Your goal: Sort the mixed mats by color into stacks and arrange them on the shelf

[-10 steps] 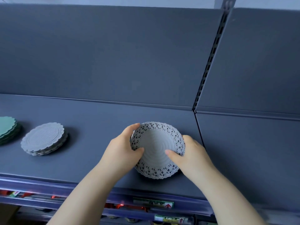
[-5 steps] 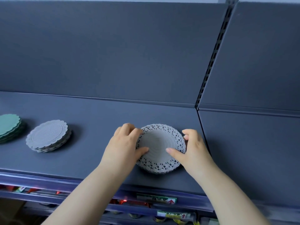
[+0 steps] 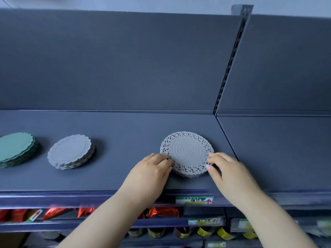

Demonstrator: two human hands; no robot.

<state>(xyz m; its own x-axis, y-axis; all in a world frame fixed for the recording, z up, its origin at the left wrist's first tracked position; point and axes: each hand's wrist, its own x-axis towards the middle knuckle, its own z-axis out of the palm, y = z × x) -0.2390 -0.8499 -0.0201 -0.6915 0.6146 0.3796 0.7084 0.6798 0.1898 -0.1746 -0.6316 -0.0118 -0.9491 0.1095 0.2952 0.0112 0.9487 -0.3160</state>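
Since the lacy grey stack (image 3: pixel 187 153) sits flat on the shelf (image 3: pixel 121 163), left hand (image 3: pixel 152 170) and right hand (image 3: pixel 228 170) just nudge its edges square, each grip loose, clamping nothing.

Pretty plain setup tbh: a dark grey metal store shelf (image 3: pixel 125 176) with a matching flat back panel (image 3: pixel 116 59). A slotted grey upright rail (image 3: pixel 230 59) splits it from the next bay on the right. Down below, lower shelves hold shiny red foil packets (image 3: pixel 161 212), with green-and-white price tags (image 3: pixel 194 200) along the edges.
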